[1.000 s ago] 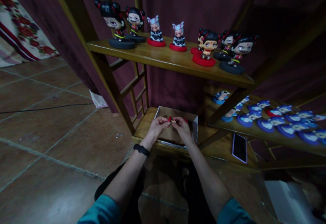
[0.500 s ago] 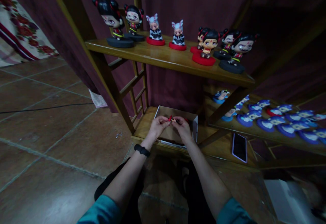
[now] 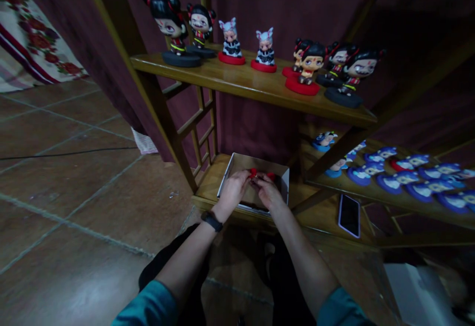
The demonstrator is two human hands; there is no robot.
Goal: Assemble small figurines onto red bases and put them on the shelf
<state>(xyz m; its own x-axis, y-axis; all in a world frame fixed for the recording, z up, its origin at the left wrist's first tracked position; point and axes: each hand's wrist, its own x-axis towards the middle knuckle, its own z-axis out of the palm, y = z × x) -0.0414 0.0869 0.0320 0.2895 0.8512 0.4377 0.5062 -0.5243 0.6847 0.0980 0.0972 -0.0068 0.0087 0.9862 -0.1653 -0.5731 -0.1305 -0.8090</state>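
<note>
The left hand [image 3: 234,190] is narrowed to a pinch at the fingertips, and a small red plastic-looking piece [image 3: 253,172] is held there; by the right hand [image 3: 267,191], fingers likewise drawn in close, the same piece is met from the other side. How firmly it is gripped cannot be told, as much of it is covered. The piece is held over the open cardboard box with white outer walls and a brown inside [image 3: 287,187], toward its back edge; a second red piece [image 3: 271,175] is seen nearer the back right corner. Should the pinch be loosened, the small piece could be dropped into the box and, if struck on the hard rim, chipped. The box is set close to the front edge of the brown wooden lower shelf [image 3: 206,190], so it could be tipped off if its front wall were pressed by a forearm. If the hands were lifted sharply, the brown wooden upper shelf [image 3: 237,79] could be knocked, and the black-haired seated figure on a red round base [image 3: 310,66], placed near the front edge, could be toppled.
</note>
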